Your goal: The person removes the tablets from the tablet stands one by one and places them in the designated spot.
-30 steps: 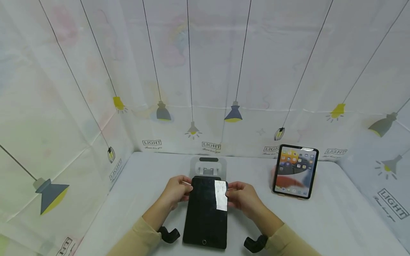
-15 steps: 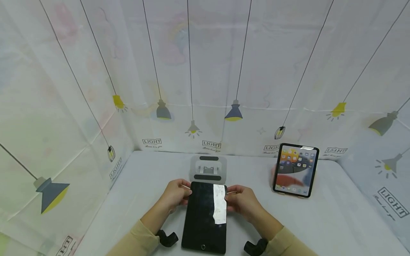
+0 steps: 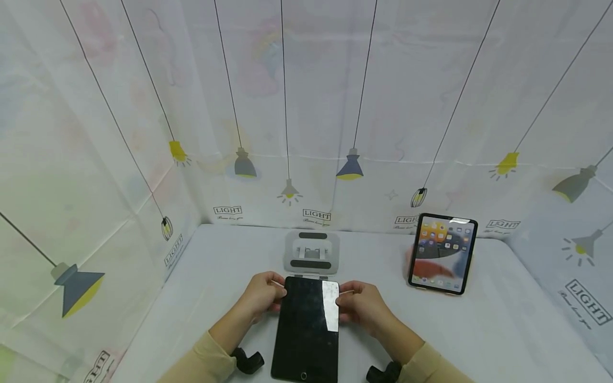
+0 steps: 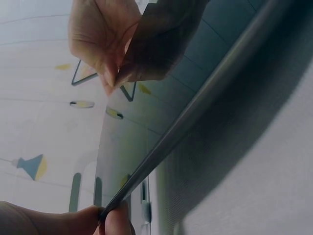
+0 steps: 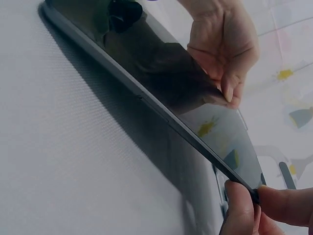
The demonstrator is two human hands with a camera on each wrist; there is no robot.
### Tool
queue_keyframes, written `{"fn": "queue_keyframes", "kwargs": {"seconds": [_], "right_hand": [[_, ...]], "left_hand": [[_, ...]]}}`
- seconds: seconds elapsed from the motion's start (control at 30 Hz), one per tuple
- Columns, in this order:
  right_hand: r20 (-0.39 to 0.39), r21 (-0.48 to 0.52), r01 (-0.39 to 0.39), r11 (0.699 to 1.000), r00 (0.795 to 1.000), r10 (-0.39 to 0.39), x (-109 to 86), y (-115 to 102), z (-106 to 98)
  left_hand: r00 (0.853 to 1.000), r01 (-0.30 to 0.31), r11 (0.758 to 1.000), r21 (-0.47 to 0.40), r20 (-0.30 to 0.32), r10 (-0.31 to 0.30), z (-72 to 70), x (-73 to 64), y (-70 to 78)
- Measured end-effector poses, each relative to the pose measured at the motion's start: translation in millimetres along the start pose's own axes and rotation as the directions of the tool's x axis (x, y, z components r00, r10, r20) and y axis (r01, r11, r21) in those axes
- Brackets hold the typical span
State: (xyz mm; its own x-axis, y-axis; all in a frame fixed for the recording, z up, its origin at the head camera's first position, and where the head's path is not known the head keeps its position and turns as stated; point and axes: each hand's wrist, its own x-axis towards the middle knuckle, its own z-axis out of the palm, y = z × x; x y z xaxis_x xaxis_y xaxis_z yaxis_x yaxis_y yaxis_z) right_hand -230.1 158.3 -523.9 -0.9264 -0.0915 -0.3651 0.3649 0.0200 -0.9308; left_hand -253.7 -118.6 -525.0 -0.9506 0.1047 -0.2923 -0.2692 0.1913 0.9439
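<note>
A black tablet (image 3: 306, 335) with a round home button at its near end lies lengthwise in front of me, its screen dark with a white reflection. My left hand (image 3: 262, 295) pinches its far left side between thumb and fingers. On the opposite side my right hand (image 3: 364, 303) pinches the edge the same way. Both wrist views show the tablet tilted, its far end raised over the white cloth (image 5: 63, 147) with a shadow beneath. Just beyond it is a grey tablet stand (image 3: 311, 251) with two dark pads; a hinge shows at its near edge.
A second tablet (image 3: 442, 254) with a lit home screen leans upright at the right on a partly hidden support. Behind the table hangs a white curtain (image 3: 258, 122) printed with lamps. Black bent pieces (image 3: 249, 361) sit at both wrists.
Both hands have drawn the tablet toward me, off its overlap with the grey stand. The stand's near pad and hinge now show. The lit tablet stays put.
</note>
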Motion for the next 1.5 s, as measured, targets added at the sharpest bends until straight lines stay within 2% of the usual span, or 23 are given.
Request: {"fn": "queue_keyframes", "kwargs": {"seconds": [0.4, 0.77, 1.3, 1.5], "right_hand": [[0.004, -0.028, -0.001, 1.0, 1.0, 0.001, -1.5, 6.6, 0.4], [0.014, -0.046, 0.002, 0.999, 1.0, -0.001, -3.9, 6.6, -1.4], [0.041, -0.013, -0.044, 0.999, 0.998, 0.044, -3.0, 9.9, -5.5], [0.039, -0.021, -0.065, 0.998, 0.997, 0.066, -4.3, 9.5, -7.9]], "left_hand": [[1.0, 0.015, 1.0, 0.014, 0.01, -0.016, -0.2, -6.5, -2.5], [0.999, 0.012, 1.0, 0.014, 0.029, -0.013, -2.1, -5.6, -7.8], [0.998, 0.043, 0.998, 0.052, 0.048, -0.046, -5.2, -4.8, -10.5], [0.998, 0.052, 0.997, 0.05, 0.029, -0.053, -5.8, -4.9, -10.6]]}}
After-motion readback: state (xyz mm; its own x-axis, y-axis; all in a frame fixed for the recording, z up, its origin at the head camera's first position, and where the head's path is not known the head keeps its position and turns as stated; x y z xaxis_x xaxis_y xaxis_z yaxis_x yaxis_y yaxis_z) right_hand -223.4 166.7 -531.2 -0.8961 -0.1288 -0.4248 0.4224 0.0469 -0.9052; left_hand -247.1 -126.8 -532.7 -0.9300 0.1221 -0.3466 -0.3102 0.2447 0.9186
